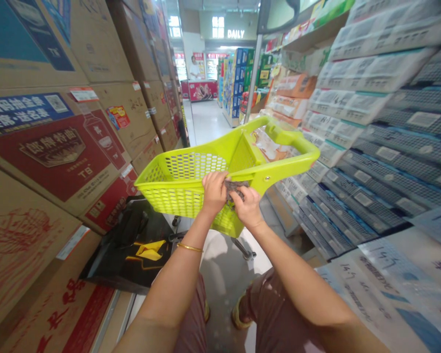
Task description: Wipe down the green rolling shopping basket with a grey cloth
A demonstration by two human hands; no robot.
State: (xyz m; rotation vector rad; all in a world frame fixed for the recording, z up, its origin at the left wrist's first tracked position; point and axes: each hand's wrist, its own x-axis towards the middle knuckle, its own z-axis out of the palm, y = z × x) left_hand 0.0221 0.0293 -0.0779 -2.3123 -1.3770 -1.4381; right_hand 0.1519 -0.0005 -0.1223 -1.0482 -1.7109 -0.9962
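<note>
A lime-green plastic shopping cart (176, 181) with a perforated basket and a looped handle (297, 144) stands in the aisle in front of me. Both hands meet at its near rim. My left hand (213, 192) and my right hand (247, 206) are closed on a small grey crumpled cloth (235, 187) held between them, pressed against the rim. A thin gold bangle (189, 247) circles my left wrist. The basket looks empty.
Stacked cardboard cartons (59, 162) wall the left side, with a black bag (132, 245) on the floor below them. Shelves of wrapped tissue packs (382, 162) fill the right. The aisle floor (206, 122) runs ahead toward a person at a distant counter (194, 68).
</note>
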